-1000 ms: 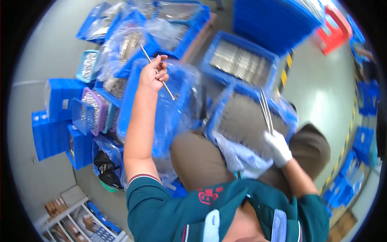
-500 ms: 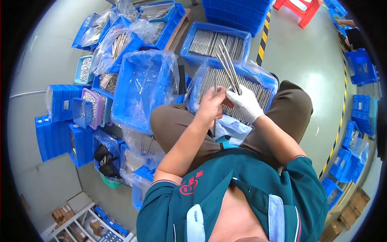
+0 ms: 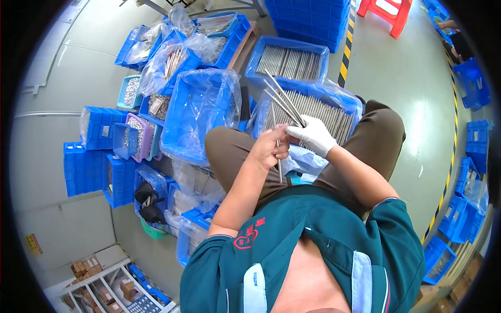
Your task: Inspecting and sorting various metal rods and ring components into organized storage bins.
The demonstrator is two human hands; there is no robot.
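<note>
My bare left hand is closed around a thin metal rod, which runs nearly upright with an end showing above and below the fingers. My right hand, in a white glove, grips several long metal rods that fan out up and to the left. The two hands meet at the fingertips over my lap. Just beyond them is a blue crate lined with clear plastic and filled with rows of similar rods. A light blue cloth lies at its near edge, below the right hand.
Farther off stands another blue crate of rods. To the left is a plastic-lined blue bin, with more bins and small trays of metal parts beyond. A red stool is at the far right, past a yellow-black floor stripe.
The rods in my right hand have tipped farther left. The left hand's rod now leans slightly, its lower end shifted right. The whole view has shifted a little.
</note>
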